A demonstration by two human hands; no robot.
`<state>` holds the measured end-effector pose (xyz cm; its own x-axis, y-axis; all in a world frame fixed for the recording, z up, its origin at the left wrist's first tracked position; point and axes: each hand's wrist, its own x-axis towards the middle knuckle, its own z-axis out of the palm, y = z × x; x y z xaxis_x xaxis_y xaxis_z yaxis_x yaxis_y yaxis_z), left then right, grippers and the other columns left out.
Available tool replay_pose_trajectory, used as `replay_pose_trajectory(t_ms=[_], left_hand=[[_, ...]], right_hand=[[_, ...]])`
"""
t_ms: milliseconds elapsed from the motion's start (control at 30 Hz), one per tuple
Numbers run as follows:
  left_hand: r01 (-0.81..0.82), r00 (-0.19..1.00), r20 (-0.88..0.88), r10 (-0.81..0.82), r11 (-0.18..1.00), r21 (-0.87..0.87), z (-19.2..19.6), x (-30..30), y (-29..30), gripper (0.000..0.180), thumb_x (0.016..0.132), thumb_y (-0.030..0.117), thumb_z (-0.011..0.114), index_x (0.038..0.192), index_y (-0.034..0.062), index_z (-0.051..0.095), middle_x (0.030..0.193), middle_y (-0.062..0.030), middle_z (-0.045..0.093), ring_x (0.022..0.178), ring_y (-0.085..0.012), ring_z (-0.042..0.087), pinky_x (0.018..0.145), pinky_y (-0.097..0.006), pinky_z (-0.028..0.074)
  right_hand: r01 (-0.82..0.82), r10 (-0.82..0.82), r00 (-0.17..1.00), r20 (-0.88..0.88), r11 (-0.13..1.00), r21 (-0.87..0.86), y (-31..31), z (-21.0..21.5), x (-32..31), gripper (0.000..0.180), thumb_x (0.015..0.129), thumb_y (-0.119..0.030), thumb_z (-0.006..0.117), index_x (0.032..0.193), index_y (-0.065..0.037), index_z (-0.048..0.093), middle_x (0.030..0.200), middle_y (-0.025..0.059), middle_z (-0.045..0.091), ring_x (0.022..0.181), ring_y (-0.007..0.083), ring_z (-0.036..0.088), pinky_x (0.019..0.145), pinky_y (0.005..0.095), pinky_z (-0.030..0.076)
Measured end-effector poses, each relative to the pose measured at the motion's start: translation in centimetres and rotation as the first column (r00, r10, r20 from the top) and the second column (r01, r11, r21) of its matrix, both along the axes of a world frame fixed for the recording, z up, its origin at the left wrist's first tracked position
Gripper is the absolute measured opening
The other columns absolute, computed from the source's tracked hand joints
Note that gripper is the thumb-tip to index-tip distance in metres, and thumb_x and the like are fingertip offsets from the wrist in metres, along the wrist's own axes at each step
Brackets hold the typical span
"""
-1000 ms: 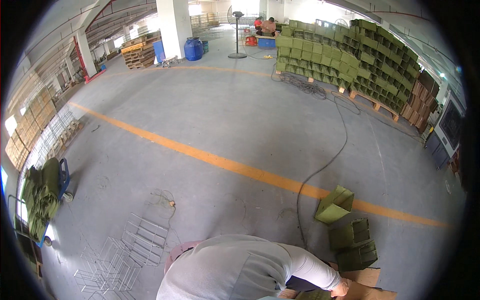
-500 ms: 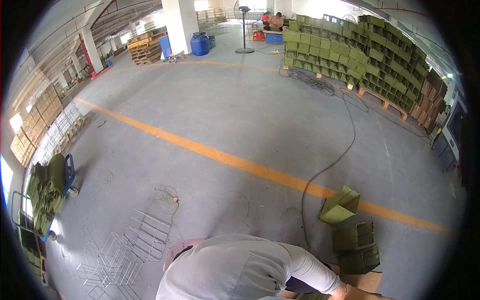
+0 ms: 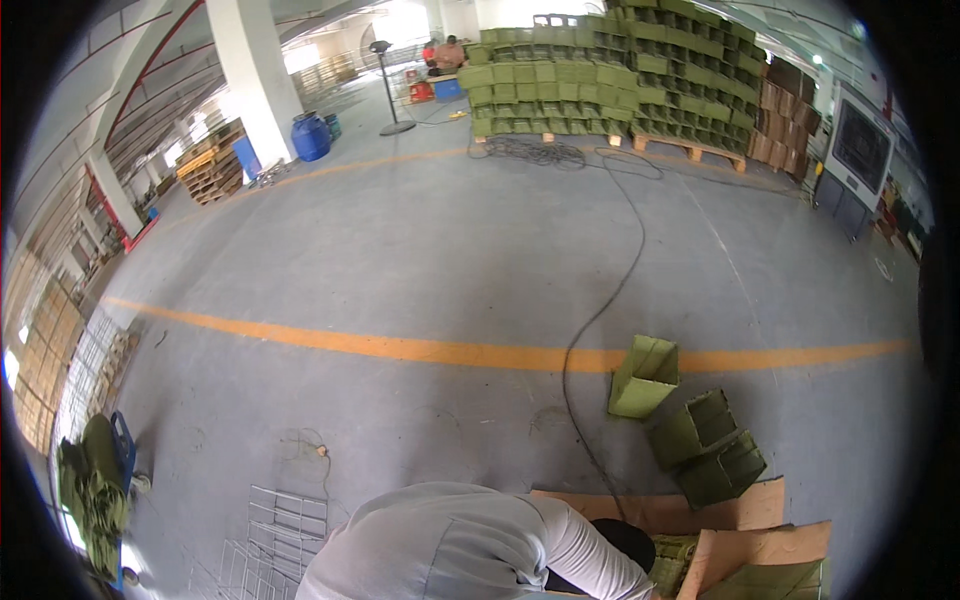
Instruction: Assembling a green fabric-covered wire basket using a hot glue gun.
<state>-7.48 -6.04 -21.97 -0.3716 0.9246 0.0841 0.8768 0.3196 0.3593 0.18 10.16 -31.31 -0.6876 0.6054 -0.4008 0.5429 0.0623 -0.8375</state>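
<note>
Neither of my hands shows in the head view. A person in a grey shirt (image 3: pixel 450 550) is bent over at the bottom edge, head down toward brown cardboard sheets (image 3: pixel 745 505) on the floor. Their hands are hidden behind their body. Just beyond the cardboard, one open green fabric box (image 3: pixel 645 375) stands on its own, and two darker green boxes (image 3: pixel 705 450) sit together beside it. More green material (image 3: pixel 770 580) lies on the cardboard at the lower right.
A black cable (image 3: pixel 600 310) snakes across the grey floor and crosses an orange line (image 3: pixel 400 348). Pallets stacked with green boxes (image 3: pixel 640 70) stand at the back. Wire racks (image 3: pixel 280 540) lie lower left, near a blue cart with green material (image 3: pixel 95 490). A white pillar (image 3: pixel 255 80) and a blue barrel (image 3: pixel 311 137) stand far left.
The view has swung to the right, so the green stacks and the boxes on the floor sit further left in the picture. The bent person has stayed in place.
</note>
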Motion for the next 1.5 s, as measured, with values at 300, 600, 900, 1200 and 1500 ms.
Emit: replay_pose_trajectory(t_ms=[300, 600, 900, 1200, 1500], left_hand=[[0.045, 0.997, 0.066, -0.042, 0.998, -0.048, 0.9, 2.1, 0.2, 0.026, 0.08, 0.027, 0.058, 0.083, 0.0045, 0.072, 0.078, -0.0166, 0.068, 0.073, -0.0319, 0.066, 0.066, -0.044, 0.052], [0.192, 0.98, 0.059, -0.19, 0.981, -0.032, 3.0, 6.0, 6.3, 0.026, 0.08, 0.026, 0.057, 0.082, 0.0054, 0.072, 0.077, -0.0168, 0.068, 0.073, -0.0317, 0.067, 0.065, -0.044, 0.052], [0.367, 0.926, 0.115, -0.359, 0.929, -0.057, 8.3, 7.1, 7.3, 0.025, 0.08, 0.026, 0.057, 0.081, 0.0063, 0.072, 0.075, -0.0171, 0.068, 0.072, -0.0315, 0.067, 0.065, -0.044, 0.052], [0.866, 0.372, 0.112, -0.921, 0.388, 0.315, 12.3, 17.9, 5.7, 0.023, 0.082, 0.027, 0.062, 0.073, 0.0064, 0.06, 0.07, -0.0187, 0.056, 0.067, -0.0366, 0.057, 0.059, -0.048, 0.043], [0.941, 0.308, 0.041, -0.951, 0.298, -0.16, 13.5, 19.1, 7.2, 0.025, 0.087, 0.021, 0.067, 0.101, 0.0005, 0.065, 0.095, -0.0222, 0.068, 0.093, -0.0409, 0.063, 0.078, -0.048, 0.048]], right_hand=[[0.156, -0.162, 0.979, 0.123, 0.986, 0.051, 2.6, -0.5, 8.1, 0.024, 0.092, -0.037, 0.065, 0.089, -0.013, 0.063, 0.07, -0.0007, 0.057, 0.061, 0.0104, 0.052, 0.058, 0.0268, 0.044], [0.399, -0.424, 0.891, 0.161, 0.902, 0.164, 4.0, 2.4, 18.5, 0.024, 0.092, -0.037, 0.065, 0.088, -0.013, 0.063, 0.069, -0.0009, 0.056, 0.06, 0.01, 0.052, 0.057, 0.0265, 0.044], [0.617, -0.667, 0.698, 0.26, 0.745, 0.254, -3.4, 4.2, 32.2, 0.024, 0.092, -0.036, 0.065, 0.087, -0.013, 0.063, 0.068, -0.0012, 0.056, 0.059, 0.0096, 0.051, 0.057, 0.0262, 0.043], [0.972, -0.999, 0.015, 0.043, 0.025, 0.234, -41.1, 11.2, 55.5, 0.039, 0.089, -0.035, 0.068, 0.063, -0.01, 0.054, 0.056, -0.0036, 0.043, 0.052, 0.009, 0.041, 0.049, 0.0312, 0.034], [0.752, -0.763, -0.642, -0.071, -0.61, -0.249, -48.8, 7.8, 59.8, 0.033, 0.094, -0.03, 0.063, 0.079, 0.0, 0.06, 0.065, 0.0067, 0.058, 0.05, 0.0157, 0.056, 0.043, 0.0277, 0.044]])
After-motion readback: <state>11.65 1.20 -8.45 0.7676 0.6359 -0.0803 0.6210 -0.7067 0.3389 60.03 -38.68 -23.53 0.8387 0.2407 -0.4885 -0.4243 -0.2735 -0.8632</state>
